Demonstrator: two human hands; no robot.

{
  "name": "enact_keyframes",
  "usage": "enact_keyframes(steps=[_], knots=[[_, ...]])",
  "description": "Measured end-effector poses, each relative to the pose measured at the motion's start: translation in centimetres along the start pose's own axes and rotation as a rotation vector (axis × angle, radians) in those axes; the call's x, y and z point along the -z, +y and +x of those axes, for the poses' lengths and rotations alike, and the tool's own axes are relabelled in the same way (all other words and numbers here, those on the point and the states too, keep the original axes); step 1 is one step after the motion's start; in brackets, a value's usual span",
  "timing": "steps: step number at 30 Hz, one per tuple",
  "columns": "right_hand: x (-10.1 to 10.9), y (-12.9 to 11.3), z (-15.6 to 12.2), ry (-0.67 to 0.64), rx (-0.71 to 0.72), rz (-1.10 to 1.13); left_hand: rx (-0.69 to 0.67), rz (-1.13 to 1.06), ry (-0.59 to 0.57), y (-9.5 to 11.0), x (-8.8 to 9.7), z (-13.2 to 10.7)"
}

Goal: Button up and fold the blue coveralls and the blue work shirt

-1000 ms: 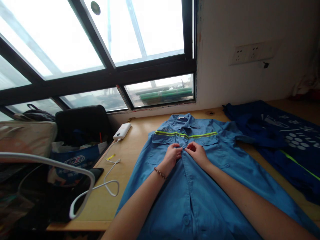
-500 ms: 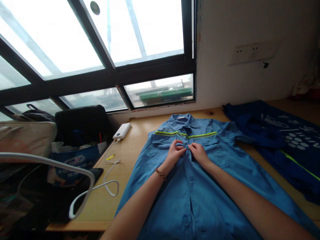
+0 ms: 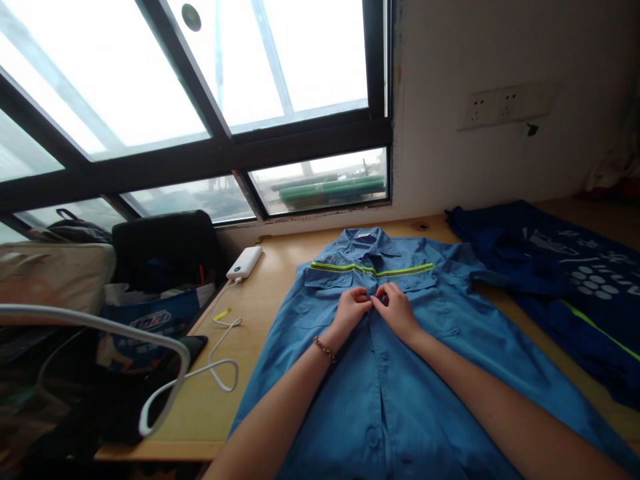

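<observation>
Fingertips [image 3: 365, 305] of our left hand [image 3: 351, 311] and right hand [image 3: 399, 313] almost meet, pinched narrow on the front placket [image 3: 377, 363] of the blue shirt [image 3: 333, 413], just below its yellow-green stripe [image 3: 405, 271]; we cannot tell what exactly sits between them. The shirt lies front up on the wooden table [image 3: 210, 415], collar [image 3: 388, 247] toward the window [image 3: 320, 60]. A loose pinch could, we judge, let the edges slip apart, and uneven tugging could skew the placket or drag the sleeve [image 3: 477, 268] against the dark-blue garment [image 3: 545, 267] beside it
</observation>
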State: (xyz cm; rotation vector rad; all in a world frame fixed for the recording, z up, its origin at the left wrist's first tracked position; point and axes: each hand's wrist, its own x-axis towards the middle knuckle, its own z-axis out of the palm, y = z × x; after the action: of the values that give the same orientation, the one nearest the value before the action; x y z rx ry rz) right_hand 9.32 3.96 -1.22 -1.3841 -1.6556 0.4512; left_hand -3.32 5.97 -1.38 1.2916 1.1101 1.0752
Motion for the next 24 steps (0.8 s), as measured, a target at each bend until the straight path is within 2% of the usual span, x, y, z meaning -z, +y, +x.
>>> enact_keyframes(steps=[4,8,12,16,19,21,24], knots=[[0.3,-0.3,-0.1,-0.007,-0.004,-0.019,0.017,-0.055,-0.039,0.2,0.1,-0.1],[0.3,0.0,0.0,-0.008,-0.011,0.024,0.047,-0.081,-0.028,0.1,0.2,-0.1],[0.4,0.2,0.3,-0.012,-0.025,0.041,0.005,-0.032,-0.031,-0.5,0.3,0.2],[0.7,-1.2,-0.2,-0.053,0.06,-0.162,-0.133,0.069,-0.004,-1.3,0.7,0.9],[0.6,-2.9,-1.3,-0.204,0.144,-0.351,-0.175,0.095,-0.032,-1.6,1.0,1.6],[0.1,-3.6,-1.8,-0.273,0.115,-0.474,-0.195,0.123,-0.034,-1.5,1.1,2.3],[-0.6,-4.0,-1.9,-0.285,0.037,-0.618,-0.217,0.172,-0.013,-1.2,1.2,3.7]])
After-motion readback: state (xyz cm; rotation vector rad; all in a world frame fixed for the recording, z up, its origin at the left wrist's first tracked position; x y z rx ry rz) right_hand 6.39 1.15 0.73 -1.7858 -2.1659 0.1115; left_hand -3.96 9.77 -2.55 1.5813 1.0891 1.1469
